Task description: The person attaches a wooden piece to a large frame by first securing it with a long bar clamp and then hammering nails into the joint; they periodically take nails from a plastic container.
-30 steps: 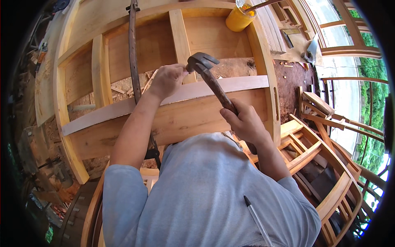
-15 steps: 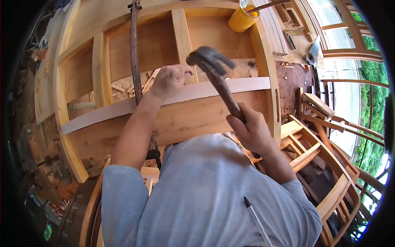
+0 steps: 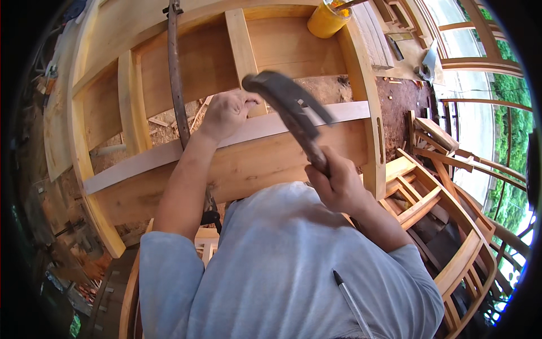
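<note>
My right hand (image 3: pixel 337 183) grips the wooden handle of a claw hammer (image 3: pixel 288 104), whose dark metal head is raised and blurred above a pale wooden slat (image 3: pixel 271 127). My left hand (image 3: pixel 227 112) rests on that slat with fingers pinched together on its upper edge, just left of the hammer head; anything held between the fingertips is too small to see. The slat lies across a large curved wooden frame (image 3: pixel 361 73) with upright ribs (image 3: pixel 244 51).
A long dark metal bar clamp (image 3: pixel 176 85) runs across the frame to the left of my left hand. A yellow container (image 3: pixel 327 18) stands on the frame's far rim. Curved wooden chair parts (image 3: pixel 446 226) are stacked at the right. A pen (image 3: pixel 353 305) sits on my shirt.
The hammer head has swung up and back from the slat toward me. My left hand has stayed pinched at the same spot on the slat.
</note>
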The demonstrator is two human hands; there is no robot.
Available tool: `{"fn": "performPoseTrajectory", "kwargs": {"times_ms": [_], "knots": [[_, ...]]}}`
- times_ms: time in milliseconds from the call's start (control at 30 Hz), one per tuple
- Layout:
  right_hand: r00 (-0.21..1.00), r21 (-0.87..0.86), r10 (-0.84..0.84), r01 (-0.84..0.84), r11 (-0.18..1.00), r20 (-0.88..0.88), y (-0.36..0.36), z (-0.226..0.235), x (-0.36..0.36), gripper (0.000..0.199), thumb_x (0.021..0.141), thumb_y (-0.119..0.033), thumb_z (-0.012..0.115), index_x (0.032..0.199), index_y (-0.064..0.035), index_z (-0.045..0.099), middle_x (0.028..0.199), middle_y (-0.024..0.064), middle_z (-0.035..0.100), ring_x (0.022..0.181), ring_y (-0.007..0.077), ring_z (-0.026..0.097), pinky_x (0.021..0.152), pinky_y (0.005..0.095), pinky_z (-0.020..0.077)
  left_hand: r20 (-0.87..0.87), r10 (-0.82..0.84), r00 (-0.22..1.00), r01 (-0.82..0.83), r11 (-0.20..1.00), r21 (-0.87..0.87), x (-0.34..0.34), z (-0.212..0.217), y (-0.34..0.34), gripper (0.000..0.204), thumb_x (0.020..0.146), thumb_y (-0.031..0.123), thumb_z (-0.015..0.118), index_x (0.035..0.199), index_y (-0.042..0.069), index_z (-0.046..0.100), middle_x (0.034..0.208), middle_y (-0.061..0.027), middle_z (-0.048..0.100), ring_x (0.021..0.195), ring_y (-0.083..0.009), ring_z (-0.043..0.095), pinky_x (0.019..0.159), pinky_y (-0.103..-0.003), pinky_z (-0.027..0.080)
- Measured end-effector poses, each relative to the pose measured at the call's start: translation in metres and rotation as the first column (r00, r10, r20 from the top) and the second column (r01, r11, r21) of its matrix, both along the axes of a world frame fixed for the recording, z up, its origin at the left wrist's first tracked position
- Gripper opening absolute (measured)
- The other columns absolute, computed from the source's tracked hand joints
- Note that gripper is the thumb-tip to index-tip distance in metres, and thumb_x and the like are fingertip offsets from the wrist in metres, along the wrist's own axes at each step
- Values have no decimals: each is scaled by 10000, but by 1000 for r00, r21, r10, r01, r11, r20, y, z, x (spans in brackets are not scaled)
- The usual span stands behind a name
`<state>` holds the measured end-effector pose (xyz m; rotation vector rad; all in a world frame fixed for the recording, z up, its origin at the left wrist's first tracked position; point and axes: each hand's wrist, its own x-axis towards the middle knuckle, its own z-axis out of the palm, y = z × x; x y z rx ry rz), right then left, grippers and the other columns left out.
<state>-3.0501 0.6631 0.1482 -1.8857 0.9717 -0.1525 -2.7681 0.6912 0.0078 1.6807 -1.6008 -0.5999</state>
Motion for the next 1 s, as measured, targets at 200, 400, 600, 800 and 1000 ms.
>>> {"fn": "performPoseTrajectory", "kwargs": {"times_ms": [200, 400, 600, 800, 1000], "knots": [[970, 84, -82, 103, 991, -227, -32, -46, -10, 268, 966, -255, 648, 998, 11, 634, 790, 250, 660, 764, 423, 674, 700, 485, 506, -174, 49, 984, -29, 993, 118, -1, 2, -2, 168, 928, 67, 659, 1068, 35, 746, 944, -113, 754, 811, -199, 699, 754, -313, 541], [951, 301, -251, 296, 907, -178, -55, -70, -47, 292, 952, -262, 673, 932, 18, 593, 683, 99, 575, 652, 166, 627, 622, 373, 506, -227, 562, 795, -465, 805, 368, 2, 0, -7, 355, 940, 250, 728, 980, -103, 715, 934, -141, 746, 862, -195, 700, 821, -332, 544], [940, 310, -273, 327, 893, -206, -59, -107, -71, 237, 924, -216, 664, 912, 7, 584, 734, 183, 643, 687, 293, 678, 660, 429, 512, -199, 644, 739, -343, 613, 712, -6, 11, -35, 458, 943, 383, 723, 911, -59, 606, 773, -123, 644, 476, -124, 505, 387, -260, 388], [942, 195, -213, 267, 944, -260, -56, -132, -71, 198, 848, -166, 641, 985, -42, 570, 839, 237, 658, 856, 460, 646, 781, 545, 495, 124, 470, 874, -376, 491, 786, -17, 27, -85, 591, 871, 466, 764, 978, -103, 647, 901, -226, 693, 647, -236, 653, 578, -359, 542], [943, 140, -237, 274, 952, -231, -51, -137, -72, 206, 845, -173, 641, 999, -52, 577, 850, 228, 668, 863, 451, 651, 784, 545, 497, 411, 188, 892, -449, 484, 752, -37, 29, -115, 726, 721, 451, 823, 1123, -128, 651, 1157, -319, 689, 1136, -416, 665, 999, -419, 505]]}}
